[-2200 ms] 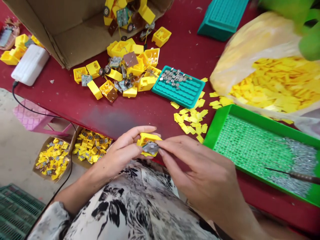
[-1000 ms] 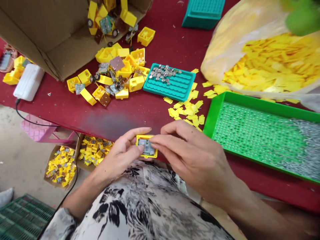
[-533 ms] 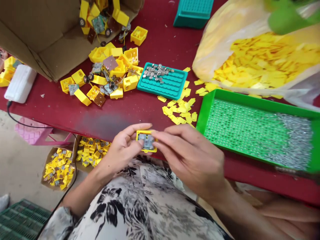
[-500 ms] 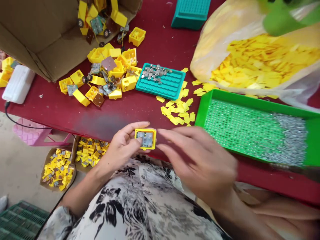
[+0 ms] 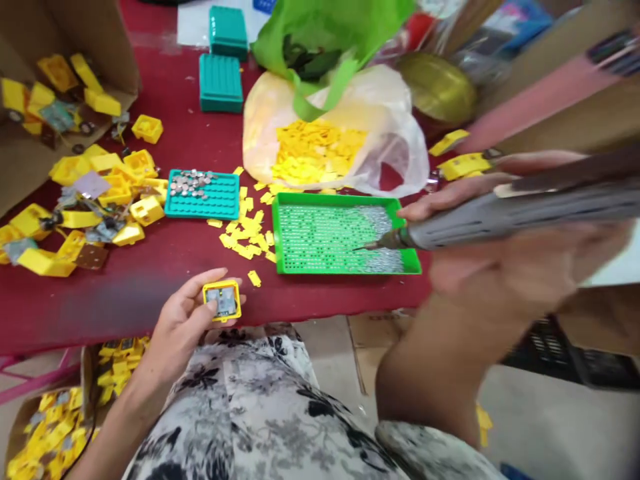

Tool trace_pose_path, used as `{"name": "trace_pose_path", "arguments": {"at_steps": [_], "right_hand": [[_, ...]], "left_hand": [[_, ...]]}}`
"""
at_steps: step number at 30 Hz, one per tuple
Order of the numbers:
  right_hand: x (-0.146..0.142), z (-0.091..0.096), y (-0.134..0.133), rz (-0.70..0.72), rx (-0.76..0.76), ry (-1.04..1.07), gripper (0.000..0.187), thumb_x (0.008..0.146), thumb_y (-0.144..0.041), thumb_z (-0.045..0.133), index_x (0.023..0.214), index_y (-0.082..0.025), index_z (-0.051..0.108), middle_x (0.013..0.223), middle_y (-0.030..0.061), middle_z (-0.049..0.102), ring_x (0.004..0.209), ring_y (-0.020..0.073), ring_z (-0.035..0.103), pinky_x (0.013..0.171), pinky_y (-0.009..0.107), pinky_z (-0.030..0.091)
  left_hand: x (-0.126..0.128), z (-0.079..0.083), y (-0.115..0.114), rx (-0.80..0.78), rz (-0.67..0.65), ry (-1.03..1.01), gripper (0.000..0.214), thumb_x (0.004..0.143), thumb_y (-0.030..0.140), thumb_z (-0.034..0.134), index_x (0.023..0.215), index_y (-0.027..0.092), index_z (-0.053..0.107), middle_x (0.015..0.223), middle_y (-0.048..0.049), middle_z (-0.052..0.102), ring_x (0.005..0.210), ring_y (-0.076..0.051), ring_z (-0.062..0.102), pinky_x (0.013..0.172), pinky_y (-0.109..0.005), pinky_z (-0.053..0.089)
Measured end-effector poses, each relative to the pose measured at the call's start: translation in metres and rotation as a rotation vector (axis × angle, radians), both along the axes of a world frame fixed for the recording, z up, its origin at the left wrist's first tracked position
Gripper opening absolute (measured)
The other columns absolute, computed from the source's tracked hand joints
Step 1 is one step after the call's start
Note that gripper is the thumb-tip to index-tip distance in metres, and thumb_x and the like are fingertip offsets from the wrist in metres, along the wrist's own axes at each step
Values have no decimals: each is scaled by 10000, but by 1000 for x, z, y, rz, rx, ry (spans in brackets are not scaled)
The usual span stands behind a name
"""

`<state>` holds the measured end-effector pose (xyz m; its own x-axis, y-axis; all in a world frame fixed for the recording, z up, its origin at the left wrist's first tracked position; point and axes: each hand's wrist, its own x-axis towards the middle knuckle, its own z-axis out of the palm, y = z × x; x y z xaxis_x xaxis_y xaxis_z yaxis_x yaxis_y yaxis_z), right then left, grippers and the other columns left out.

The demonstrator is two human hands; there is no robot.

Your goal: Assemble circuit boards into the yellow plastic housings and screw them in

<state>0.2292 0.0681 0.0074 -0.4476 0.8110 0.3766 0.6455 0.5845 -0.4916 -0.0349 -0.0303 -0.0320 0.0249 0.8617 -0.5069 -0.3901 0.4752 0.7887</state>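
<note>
My left hand (image 5: 175, 333) holds a small square yellow plastic frame (image 5: 221, 301) at the near edge of the table, with a grey circuit piece set inside it. My right hand (image 5: 500, 267), blurred by motion, grips a grey electric soldering iron (image 5: 480, 223). The iron's thin tip reaches over the silver pins at the right end of a green perforated tray (image 5: 325, 197). I cannot tell whether the tip touches them. The two hands are well apart.
Loose yellow housings and wired parts (image 5: 100, 200) lie on the red table cover (image 5: 150, 287), beside a cardboard box (image 5: 15, 173). A teal tray (image 5: 215, 207) holds metal discs. Behind stands a plastic bag of yellow pieces (image 5: 380, 160). Below left, a cardboard tray (image 5: 50, 427) holds yellow parts.
The view has swung, showing more of the table to the right and far side. My right hand has let go of the yellow frame and now holds the soldering iron over the tray.
</note>
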Motion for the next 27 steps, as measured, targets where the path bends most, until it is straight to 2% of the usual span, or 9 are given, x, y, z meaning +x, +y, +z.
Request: {"name": "trace_pose_path", "arguments": {"at_steps": [2,5,9,11,14,16,20,24,27], "right_hand": [[-5,0,21,-35,-4,3,326,848,-495,668,1124,-324,634,887,73,644,875,258,633,688,410,525],[-4,3,28,-2,-4,77,405,849,-578,625,1169,-333,591,783,49,610,701,225,603,585,370,484],[-3,3,21,124,12,541,352,914,-649,441,1054,-344,547,597,-19,440,473,174,435,450,322,390],[-9,-2,16,45,-6,684,330,907,-643,452,1005,-332,504,591,-24,404,460,175,408,442,333,388],[-23,-14,7,-193,-11,660,352,899,-617,457,1061,-309,409,626,-18,418,490,187,441,473,358,423],[-30,-24,0,-275,-12,647,346,906,-601,437,1064,-302,365,628,-23,404,490,185,438,481,358,430],[-36,-37,-9,-293,-22,654,287,933,-560,411,1060,-307,363,630,-17,419,513,197,471,502,365,440],[-38,-42,-10,-316,-10,678,265,938,-538,421,1052,-309,355,615,-22,425,505,204,479,506,364,441],[-40,-45,-8,-333,-21,720,248,927,-514,441,1040,-308,361,619,-21,435,504,204,477,518,370,439]], "left_hand": [[3,3,3,-2,-7,1,448,811,303,743,1226,184,627,1201,-128,716,1008,-246,725,710,-269,603],[6,5,6,-6,-18,4,446,820,301,736,1234,182,617,1205,-131,713,1003,-254,727,736,-299,613],[10,6,10,-11,-33,-1,445,839,291,719,1259,199,604,1175,-114,728,1012,-252,725,784,-318,610],[12,7,12,-15,-37,4,440,841,292,716,1259,208,610,1192,-110,724,1020,-252,723,802,-322,605],[15,10,15,-36,-44,24,467,833,308,724,1276,209,614,1220,-123,715,1033,-261,719,795,-314,602],[16,11,16,-60,-54,29,490,827,321,731,1289,208,613,1208,-128,721,1045,-265,715,784,-301,601],[19,11,16,-76,-68,10,481,824,330,735,1278,220,621,1238,-127,707,1054,-267,711,766,-298,605],[19,9,14,-69,-84,6,440,853,323,707,1276,248,618,1270,-112,691,1083,-255,697,796,-299,599],[18,8,13,-70,-74,18,434,857,315,704,1277,249,617,1222,-103,715,1030,-230,711,792,-281,593]]}}
